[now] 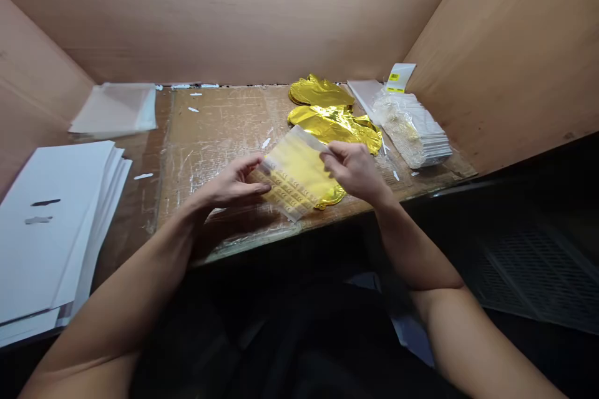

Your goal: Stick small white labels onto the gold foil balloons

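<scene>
Between my two hands is a frosted plastic bag [299,168], tilted, with rows of small dark printed marks along its lower-left side. Yellow shows through it; I cannot tell whether that lies inside or behind. My left hand [236,182] has the bag's left edge between thumb and fingers. At the upper-right edge, my right hand [353,168] pinches the bag, fingers curled. A gold foil edge [331,197] pokes out below the bag near my right hand. Just beyond lie flat, shiny gold foil pieces [334,123], like uninflated foil balloons, with another gold stack [321,92] behind.
White sheets with slots [70,199] are stacked at left, below clear plastic bags [116,109]. At right sits a bundle of wrapped white packets [414,128] with a yellow-marked label [400,76]. Wooden panels [243,19] enclose the tape-covered table [215,118]; white scraps are scattered on it.
</scene>
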Tool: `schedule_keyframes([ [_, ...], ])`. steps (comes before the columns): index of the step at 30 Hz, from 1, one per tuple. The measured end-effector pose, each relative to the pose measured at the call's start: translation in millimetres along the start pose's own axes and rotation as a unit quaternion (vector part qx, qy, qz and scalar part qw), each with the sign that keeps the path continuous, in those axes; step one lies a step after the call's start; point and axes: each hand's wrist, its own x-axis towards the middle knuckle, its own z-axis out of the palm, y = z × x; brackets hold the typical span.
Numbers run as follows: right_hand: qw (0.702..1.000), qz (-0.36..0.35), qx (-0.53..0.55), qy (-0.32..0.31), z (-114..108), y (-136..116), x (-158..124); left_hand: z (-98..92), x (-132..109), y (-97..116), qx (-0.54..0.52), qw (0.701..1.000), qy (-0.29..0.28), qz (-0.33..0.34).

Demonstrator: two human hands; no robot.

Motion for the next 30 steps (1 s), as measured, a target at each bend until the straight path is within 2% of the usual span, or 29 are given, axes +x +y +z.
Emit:
schedule_keyframes([
  [2,0.998,-0.028,-0.039,0.031,-8,-1,-7,-3.1,1,-1,0.025,1.0,0.001,-0.001],
  [5,0.99,-0.108,-0.082,0.044,-5,-18,-33,-2.0,4,-4,0.04,0.998,0.057,-0.001],
  [6,0.985,-0.148,-0.089,0.024,-2,-25,-41,-0.3,4,-4,0.038,0.996,0.077,0.002],
  [8,0.967,-0.239,-0.072,-0.056,3,-36,-54,4.5,4,-5,0.022,0.993,0.112,0.014],
  [10,0.955,-0.278,-0.032,-0.095,6,-39,-55,10.3,2,-5,-0.003,0.992,0.123,0.026],
  [11,0.961,-0.262,-0.018,-0.081,7,-38,-51,13.1,1,-5,-0.015,0.992,0.123,0.032],
  [13,0.982,-0.186,-0.015,-0.023,10,-32,-39,17.9,-1,-4,-0.034,0.991,0.119,0.043],
  [14,0.989,-0.148,-0.017,-0.014,12,-27,-33,19.5,-2,-4,-0.041,0.991,0.12,0.047],
  [18,0.994,-0.061,0.025,-0.084,22,-14,-20,20.9,-2,1,-0.089,0.99,0.111,0.021],
  [20,0.995,-0.036,0.049,-0.075,27,-13,-22,20.7,-2,2,-0.119,0.989,0.09,0.013],
  [22,0.995,-0.023,0.067,-0.064,31,-13,-27,21.9,-2,0,-0.092,0.992,0.089,0.016],
  [26,0.993,0.004,0.093,-0.067,41,-15,-33,28.0,-3,-8,0.044,0.989,0.137,0.018],
  [30,0.992,0.021,0.123,-0.037,52,-15,-35,32.8,-3,-9,0.068,0.986,0.153,0.021],
])
